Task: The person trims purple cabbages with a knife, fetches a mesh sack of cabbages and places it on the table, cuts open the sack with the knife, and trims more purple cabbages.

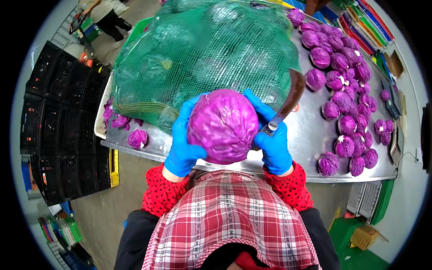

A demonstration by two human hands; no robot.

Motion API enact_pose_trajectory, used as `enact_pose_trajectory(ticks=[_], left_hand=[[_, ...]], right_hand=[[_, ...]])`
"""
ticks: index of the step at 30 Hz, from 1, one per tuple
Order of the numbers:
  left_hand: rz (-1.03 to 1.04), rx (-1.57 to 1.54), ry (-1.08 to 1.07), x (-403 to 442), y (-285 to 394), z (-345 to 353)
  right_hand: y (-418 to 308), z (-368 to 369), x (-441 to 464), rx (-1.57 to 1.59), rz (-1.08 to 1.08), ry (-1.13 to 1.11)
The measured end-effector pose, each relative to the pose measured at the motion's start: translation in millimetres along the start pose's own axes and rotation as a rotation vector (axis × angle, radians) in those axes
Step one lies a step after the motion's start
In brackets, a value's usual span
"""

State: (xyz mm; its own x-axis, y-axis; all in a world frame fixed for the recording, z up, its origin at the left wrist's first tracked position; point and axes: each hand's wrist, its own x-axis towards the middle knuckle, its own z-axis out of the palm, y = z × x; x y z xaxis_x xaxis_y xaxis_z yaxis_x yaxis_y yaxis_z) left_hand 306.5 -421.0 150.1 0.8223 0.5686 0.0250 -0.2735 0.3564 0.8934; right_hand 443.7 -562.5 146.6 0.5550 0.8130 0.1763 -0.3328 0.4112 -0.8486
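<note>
A large red cabbage is held up in front of me between both hands, above the near edge of the metal table. My left hand, in a blue glove, wraps round its left side. My right hand, gloved in the same blue, grips a knife with a curved, brown-stained blade pointing up and away. Its fingers also rest against the cabbage's right side. Just beyond the cabbage lies a big green mesh sack with wrapped-looking, pale-glinting heads inside, hard to make out.
Many red cabbages lie across the right of the metal table. One small cabbage and loose purple leaves are at the left. Black crates stand stacked left of the table. A person stands at the far left.
</note>
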Motion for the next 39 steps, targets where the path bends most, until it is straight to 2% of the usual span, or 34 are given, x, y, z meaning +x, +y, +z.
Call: enact_pose_trajectory(ticks=[2,3,5,6,8,9,10,12,13,14,16,17,19,20,21,23,26,30,31,33,35,37,38,39], left_hand=[[-0.103,-0.449,-0.085,-13.3,-11.4,-19.1],[-0.175,-0.406,0.042,-19.3,-16.8,-22.3],[-0.144,-0.235,0.206,-20.7,-16.0,-33.9],[-0.149,-0.236,0.239,-31.1,-12.4,-33.7],[0.006,0.023,0.382,-46.8,4.3,-33.7],[0.007,0.035,0.4,-52.8,7.3,-41.9],[0.116,0.198,0.265,-57.8,10.0,-52.8],[0.212,0.328,0.116,-65.6,19.4,-66.5],[0.207,0.32,0.132,-69.2,26.0,-71.4],[0.219,0.45,0.057,-73.4,35.0,-79.6],[0.197,0.685,-0.104,-81.0,63.4,-98.0],[0.184,0.676,-0.082,-85.8,71.4,-103.9],[0.081,0.63,-0.147,-90.6,80.6,-114.1],[0.131,0.669,-0.181,-89.7,83.8,-120.8],[0.12,0.663,-0.184,-92.0,85.6,-125.3],[0.068,0.635,-0.15,-95.1,90.9,-136.0],[0.056,0.667,-0.099,-100.6,95.7,-148.6],[0.038,0.719,-0.046,-112.1,105.4,-158.4],[0.024,0.72,-0.049,-115.4,106.3,-160.5],[0.019,0.703,-0.039,-119.7,101.5,-169.4],[0.02,0.689,-0.024,-124.7,99.8,-174.4],[0.046,0.63,0.027,-131.3,98.9,-176.9],[0.054,0.631,0.051,-134.3,99.3,-179.1],[0.111,0.633,0.102,-138.2,99.7,-180.9]], right_hand=[[3.3,3.2,4.5,-0.02,-0.026,-0.149],[7.8,4.9,3.6,-0.012,-0.007,-0.164],[18.0,12.2,2.1,-0.126,0.116,-0.135],[18.4,23.9,-3.1,-0.025,0.276,-0.023],[39.7,38.3,-6.9,0.01,0.249,-0.062],[49.9,43.8,-7.2,0.029,0.193,-0.084],[58.9,43.9,-8.1,0.013,0.181,-0.128],[70.4,45.4,-9.2,-0.036,0.163,-0.2],[74.0,47.8,-9.7,-0.1,0.142,-0.276],[70.2,61.7,-9.6,-0.04,0.119,-0.243],[63.4,60.3,-2.4,-0.053,0.244,-0.345],[57.9,58.6,5.6,-0.068,0.349,-0.438],[53.8,77.0,28.0,-0.318,0.164,-0.607],[50.8,87.9,40.3,-0.433,0.058,-0.675],[56.1,94.8,45.1,-0.516,0.002,-0.717],[64.3,109.1,49.1,-0.398,0.036,-0.625],[58.7,123.9,62.8,-0.487,0.272,-0.666],[54.4,153.4,78.6,-0.696,0.243,-0.808],[58.8,156.0,82.3,-0.693,0.244,-0.821],[71.9,156.1,90.4,-0.546,0.474,-0.883],[76.6,164.6,95.3,-0.513,0.432,-0.917],[72.7,179.8,107.9,-0.522,0.65,-0.808],[78.0,193.6,114.7,-0.495,0.63,-0.632],[83.0,215.0,122.4,-0.5,0.508,-0.549]])
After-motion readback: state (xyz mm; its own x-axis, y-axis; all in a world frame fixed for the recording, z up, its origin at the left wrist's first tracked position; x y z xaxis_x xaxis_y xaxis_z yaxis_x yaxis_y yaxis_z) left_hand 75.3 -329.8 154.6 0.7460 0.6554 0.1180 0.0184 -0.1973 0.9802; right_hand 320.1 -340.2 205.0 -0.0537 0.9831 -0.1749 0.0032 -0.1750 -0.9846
